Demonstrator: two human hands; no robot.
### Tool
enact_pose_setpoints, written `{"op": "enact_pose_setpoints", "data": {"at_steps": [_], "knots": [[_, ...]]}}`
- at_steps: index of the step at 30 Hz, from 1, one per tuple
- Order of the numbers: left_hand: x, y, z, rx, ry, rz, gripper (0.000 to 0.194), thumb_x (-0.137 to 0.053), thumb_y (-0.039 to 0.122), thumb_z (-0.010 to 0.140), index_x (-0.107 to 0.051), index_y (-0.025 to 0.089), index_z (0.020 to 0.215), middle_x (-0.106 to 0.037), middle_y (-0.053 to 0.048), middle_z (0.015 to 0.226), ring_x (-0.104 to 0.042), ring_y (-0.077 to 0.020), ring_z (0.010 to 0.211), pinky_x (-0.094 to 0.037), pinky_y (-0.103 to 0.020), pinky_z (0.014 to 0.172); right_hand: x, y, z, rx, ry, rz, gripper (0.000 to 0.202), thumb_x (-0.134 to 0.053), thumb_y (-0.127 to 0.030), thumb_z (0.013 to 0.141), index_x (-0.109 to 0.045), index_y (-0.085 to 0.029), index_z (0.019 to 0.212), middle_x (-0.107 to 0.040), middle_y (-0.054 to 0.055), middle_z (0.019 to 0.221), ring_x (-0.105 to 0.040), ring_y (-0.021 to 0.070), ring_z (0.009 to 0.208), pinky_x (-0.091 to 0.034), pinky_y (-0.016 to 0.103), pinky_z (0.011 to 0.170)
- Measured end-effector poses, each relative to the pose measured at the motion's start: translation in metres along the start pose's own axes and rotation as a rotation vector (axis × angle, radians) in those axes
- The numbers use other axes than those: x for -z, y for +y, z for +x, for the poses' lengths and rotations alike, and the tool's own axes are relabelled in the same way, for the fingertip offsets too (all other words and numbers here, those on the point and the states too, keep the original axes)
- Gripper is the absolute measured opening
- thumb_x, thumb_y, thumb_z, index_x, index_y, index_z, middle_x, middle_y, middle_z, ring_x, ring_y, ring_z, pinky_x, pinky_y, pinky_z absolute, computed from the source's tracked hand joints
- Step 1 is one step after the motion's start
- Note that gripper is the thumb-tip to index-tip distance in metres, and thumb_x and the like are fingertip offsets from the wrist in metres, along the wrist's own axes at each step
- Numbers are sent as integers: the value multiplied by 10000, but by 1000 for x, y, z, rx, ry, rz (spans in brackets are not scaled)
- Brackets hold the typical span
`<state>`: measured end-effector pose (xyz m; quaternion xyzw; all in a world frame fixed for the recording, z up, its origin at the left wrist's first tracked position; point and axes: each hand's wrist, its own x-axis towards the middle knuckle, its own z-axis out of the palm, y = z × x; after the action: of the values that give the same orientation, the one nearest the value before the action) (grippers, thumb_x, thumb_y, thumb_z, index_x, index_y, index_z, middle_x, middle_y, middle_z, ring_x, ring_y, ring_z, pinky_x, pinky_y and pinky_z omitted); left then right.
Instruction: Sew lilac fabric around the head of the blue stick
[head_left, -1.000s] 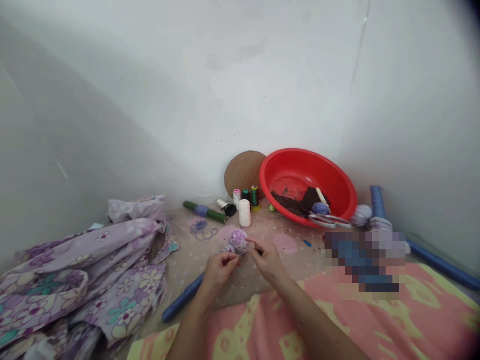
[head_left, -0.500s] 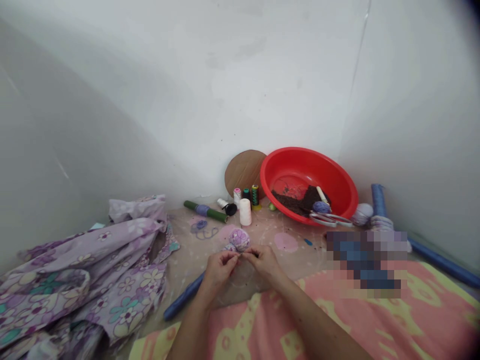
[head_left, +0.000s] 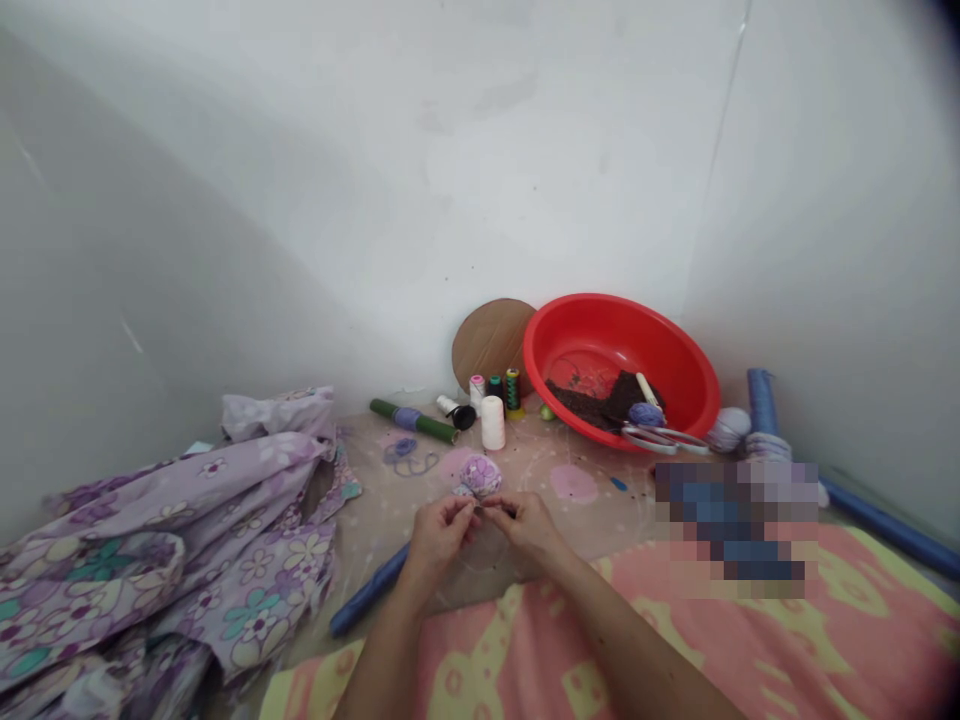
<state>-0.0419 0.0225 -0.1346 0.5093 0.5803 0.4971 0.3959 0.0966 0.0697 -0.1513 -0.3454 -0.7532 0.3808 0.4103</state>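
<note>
My left hand (head_left: 441, 532) and my right hand (head_left: 526, 527) meet in front of me, fingertips pinched and almost touching. Whatever lies between them is too small to make out. Just beyond the fingertips rests a small round bundle of purple floral fabric (head_left: 481, 472), with another bit of the same fabric partly hidden behind my left fingers. A dark blue wrapped tube (head_left: 370, 597) passes behind my left wrist.
Thread spools (head_left: 493, 424), a green tube wound with purple yarn (head_left: 415, 421) and a loose purple strand (head_left: 411, 462) lie beyond my hands. A red basin (head_left: 600, 322) holds dark material and yarn. Floral cloth (head_left: 255, 480) is heaped left; a pink-yellow blanket (head_left: 517, 660) covers the front.
My fingertips have shifted slightly while staying pinched together. The fabric bundle beyond them looks slightly turned. The whole view has moved a little.
</note>
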Motion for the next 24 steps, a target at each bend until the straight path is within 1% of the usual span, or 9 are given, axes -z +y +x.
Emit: {"op": "enact_pose_setpoints", "data": {"at_steps": [4,7,11,15,17,20,22,24], "knots": [[-1,0,0,36,-3,-31,331,-533,439,640,-577,125,732,-589,-2,523,-505,-97,416,-371,-191,411,-3,2,0,-1,75,54,182,-495,-238,709,-666,-202,761,-670,21,738,-592,157,685,-447,250,632],[-1,-2,1,57,-19,-58,342,-534,459,642,-564,134,747,-597,4,532,-539,-111,432,-395,-198,423,-6,5,0,20,102,33,170,-489,-237,716,-652,-191,710,-646,13,667,-568,138,627,-431,222,583],[-1,-4,1,58,-30,-82,341,-540,459,649,-557,141,769,-601,10,530,-562,-123,450,-417,-205,435,-10,3,-2,35,76,-31,173,-488,-228,711,-638,-179,641,-606,-2,584,-529,116,555,-394,198,526],[-1,-3,0,38,-13,-83,345,-548,456,648,-564,146,800,-599,14,519,-569,-129,455,-421,-205,430,-14,-2,-5,32,37,-36,172,-487,-209,707,-642,-183,636,-613,0,602,-535,115,582,-396,196,551],[-2,-1,-1,43,-1,-75,367,-550,467,641,-568,149,823,-611,8,545,-572,-131,461,-426,-208,431,-16,-6,-5,10,31,27,178,-483,-207,704,-643,-184,628,-612,1,596,-532,116,578,-401,198,548],[-3,3,-3,40,9,-55,383,-549,480,633,-582,149,824,-628,-9,588,-572,-126,475,-426,-202,431,-20,-12,-3,-52,-7,251,186,-475,-208,691,-637,-178,605,-602,-4,565,-525,111,541,-406,199,525],[-4,4,-3,35,7,-50,386,-550,480,629,-591,147,820,-632,-15,604,-572,-124,480,-424,-198,428,-22,-15,-2,-106,-19,396,176,-488,-228,672,-630,-172,585,-588,-12,530,-511,103,501,-401,199,497],[-5,4,-3,42,8,-53,382,-552,470,627,-593,145,822,-628,-14,600,-568,-124,474,-420,-198,424,-22,-17,-1,-158,-3,458,176,-512,-267,653,-627,-168,565,-578,-16,501,-503,101,477,-394,200,477]]}}
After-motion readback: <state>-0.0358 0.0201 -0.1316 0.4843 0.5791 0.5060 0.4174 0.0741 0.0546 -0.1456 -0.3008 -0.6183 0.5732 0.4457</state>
